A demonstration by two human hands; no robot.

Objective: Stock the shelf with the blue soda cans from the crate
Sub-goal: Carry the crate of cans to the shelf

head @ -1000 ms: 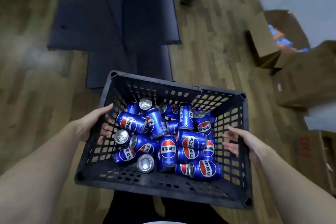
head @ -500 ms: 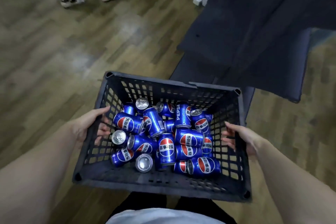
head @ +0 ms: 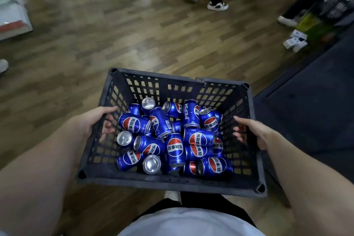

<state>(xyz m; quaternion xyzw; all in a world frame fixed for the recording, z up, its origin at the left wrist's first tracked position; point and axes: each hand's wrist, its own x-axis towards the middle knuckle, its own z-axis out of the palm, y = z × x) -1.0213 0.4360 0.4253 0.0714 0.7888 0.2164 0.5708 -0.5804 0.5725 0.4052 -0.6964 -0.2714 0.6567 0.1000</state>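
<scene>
Now, hands: both grip the dark slatted crate (head: 172, 183), which is held up off the wooden floor (head: 95, 30).
Left hand (head: 93, 120): wrapped over the crate's left wall, thumb along the rim, fingers (head: 107, 129) curled inside through the slats.
Right hand (head: 252, 130): hooked over the crate's right wall in the same way, fingertips (head: 239, 134) curled into the inside.
Blue soda cans (head: 175, 149): a loose heap between the two hands on the crate's bottom, most lying on their sides with the red, white and blue logo up, a few showing silver ends; neither hand touches any can.
Beyond the right hand: a dark low platform (head: 306, 113), small white boxes (head: 295, 41) on the floor and a blurred dark rack (head: 337, 4); whether it is the shelf I cannot tell.
Ahead of the hands: another person's legs and sneakers (head: 217, 5).
Far past the left hand: a white unit with a red edge (head: 13, 23), blurred.
</scene>
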